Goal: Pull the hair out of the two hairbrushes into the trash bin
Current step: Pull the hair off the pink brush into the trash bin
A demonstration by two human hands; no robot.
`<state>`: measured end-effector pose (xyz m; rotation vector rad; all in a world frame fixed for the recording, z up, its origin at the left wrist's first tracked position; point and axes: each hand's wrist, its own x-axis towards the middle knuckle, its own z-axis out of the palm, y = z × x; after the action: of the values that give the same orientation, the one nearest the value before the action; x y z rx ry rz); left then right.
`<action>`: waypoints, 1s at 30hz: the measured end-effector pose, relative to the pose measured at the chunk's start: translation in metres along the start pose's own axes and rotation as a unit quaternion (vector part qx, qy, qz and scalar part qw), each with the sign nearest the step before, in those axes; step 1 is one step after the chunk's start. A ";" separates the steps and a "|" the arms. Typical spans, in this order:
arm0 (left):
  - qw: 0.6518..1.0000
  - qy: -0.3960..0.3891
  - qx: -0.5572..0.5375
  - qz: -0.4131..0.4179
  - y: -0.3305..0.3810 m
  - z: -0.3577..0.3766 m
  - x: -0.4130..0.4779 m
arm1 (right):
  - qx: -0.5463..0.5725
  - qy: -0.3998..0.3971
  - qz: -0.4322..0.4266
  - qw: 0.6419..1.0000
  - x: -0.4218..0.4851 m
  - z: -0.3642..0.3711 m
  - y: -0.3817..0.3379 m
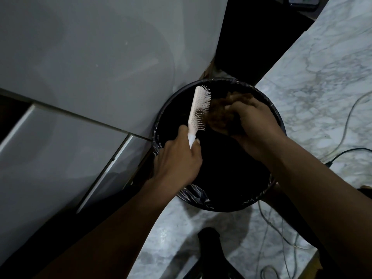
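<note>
A round black trash bin (278, 122) lined with a black bag stands on the marble floor below me. Over its opening my left hand (179, 160) grips the handle of a pale pink hairbrush (198, 109), held upright with its bristles facing right. My right hand (253, 121) is closed on a clump of brown hair (218, 117) that still touches the bristles. Only one hairbrush is in view.
A grey cabinet (80, 67) with long handles fills the left side, right against the bin. Marble floor (322, 77) lies to the right, with thin cables (346, 150) trailing across it. A dark object (209, 238) stands on the floor near the bottom.
</note>
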<state>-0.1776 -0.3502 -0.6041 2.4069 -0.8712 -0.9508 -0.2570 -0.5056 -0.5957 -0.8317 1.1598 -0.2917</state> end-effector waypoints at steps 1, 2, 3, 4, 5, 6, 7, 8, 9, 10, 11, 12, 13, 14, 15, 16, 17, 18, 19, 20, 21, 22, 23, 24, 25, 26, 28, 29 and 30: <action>1.000 0.001 -0.002 -0.002 0.002 -0.001 0.000 | -0.047 -0.026 -0.032 0.998 0.000 -0.001 0.002; 1.000 0.000 -0.005 -0.003 0.004 -0.002 0.000 | -0.106 -0.057 -0.073 0.990 0.001 -0.002 0.005; 1.000 -0.001 -0.010 -0.003 0.005 -0.003 0.000 | -0.167 -0.093 -0.112 0.975 0.000 -0.003 0.009; 1.000 -0.004 -0.019 -0.004 0.006 -0.004 -0.001 | -0.226 -0.128 -0.140 0.956 -0.002 -0.002 0.012; 1.000 -0.006 -0.026 -0.004 0.006 -0.004 -0.001 | -0.279 -0.146 -0.163 0.935 -0.003 -0.002 0.015; 1.000 -0.008 -0.030 -0.005 0.006 -0.004 -0.001 | -0.324 -0.138 -0.184 0.917 -0.002 -0.002 0.018; 1.000 -0.009 -0.029 -0.002 0.005 -0.003 -0.001 | -0.344 -0.118 -0.201 0.910 -0.001 -0.002 0.019; 1.000 -0.011 -0.025 0.001 0.004 -0.002 -0.001 | -0.338 -0.096 -0.203 0.914 0.000 -0.003 0.017; 1.000 -0.013 -0.022 0.004 0.003 -0.002 -0.001 | -0.305 -0.076 -0.188 0.930 -0.001 -0.004 0.013; 1.000 -0.015 -0.017 0.006 0.002 -0.001 -0.001 | -0.271 -0.059 -0.164 0.947 -0.001 -0.005 0.010; 1.000 -0.016 -0.013 0.008 0.001 0.000 0.000 | -0.244 -0.051 -0.142 0.958 -0.003 -0.006 0.006; 1.000 -0.017 -0.010 0.006 0.000 0.000 0.001 | -0.234 -0.048 -0.130 0.962 -0.005 -0.006 0.001; 1.000 -0.015 -0.004 0.004 -0.001 0.000 0.002 | -0.229 -0.050 -0.122 0.965 -0.007 -0.006 -0.004; 1.000 -0.014 0.005 0.004 -0.002 0.000 0.002 | -0.226 -0.051 -0.115 0.966 -0.008 -0.005 -0.007; 1.000 -0.012 0.014 0.004 -0.004 0.000 0.003 | -0.223 -0.048 -0.102 0.968 -0.009 -0.005 -0.011; 1.000 -0.011 0.021 0.000 -0.005 0.000 0.004 | -0.219 -0.041 -0.086 0.971 -0.009 -0.005 -0.014; 1.000 -0.008 0.024 -0.007 -0.005 0.000 0.005 | -0.216 -0.030 -0.067 0.974 -0.009 -0.006 -0.016; 1.000 -0.005 0.026 -0.015 -0.006 0.000 0.006 | -0.214 -0.018 -0.051 0.975 -0.008 -0.007 -0.018; 0.999 -0.001 0.026 -0.024 -0.007 -0.001 0.007 | -0.212 -0.006 -0.040 0.977 -0.007 -0.009 -0.021; 0.999 0.002 0.025 -0.034 -0.007 -0.001 0.008 | -0.208 0.001 -0.032 0.978 -0.007 -0.010 -0.023; 0.999 0.004 0.022 -0.041 -0.007 -0.001 0.009 | -0.205 0.002 -0.023 0.979 -0.007 -0.011 -0.025; 0.999 0.006 0.021 -0.044 -0.007 -0.002 0.010 | -0.202 0.001 -0.013 0.979 -0.008 -0.012 -0.027; 0.999 0.007 0.020 -0.044 -0.008 -0.002 0.010 | -0.203 0.001 -0.003 0.979 -0.008 -0.013 -0.028; 0.999 0.009 0.020 -0.042 -0.007 -0.002 0.010 | -0.211 0.001 0.004 0.977 -0.008 -0.014 -0.029; 0.999 0.010 0.020 -0.043 -0.007 -0.002 0.011 | -0.230 0.000 0.005 0.973 -0.008 -0.015 -0.028; 0.999 0.012 0.022 -0.044 -0.006 -0.002 0.011 | -0.266 -0.004 -0.001 0.964 -0.007 -0.016 -0.027; 0.999 0.014 0.023 -0.045 -0.006 -0.003 0.011 | -0.388 -0.016 -0.021 0.921 -0.003 -0.020 -0.023; 0.999 0.015 0.022 -0.045 -0.006 -0.003 0.011 | -0.453 -0.025 -0.017 0.891 -0.002 -0.022 -0.022; 0.999 0.016 0.021 -0.044 -0.007 -0.003 0.011 | -0.508 -0.037 -0.004 0.860 -0.001 -0.023 -0.020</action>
<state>-0.1664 -0.3525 -0.6106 2.5075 -0.7878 -0.9308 -0.2741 -0.5288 -0.5842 -1.7500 1.2139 0.4060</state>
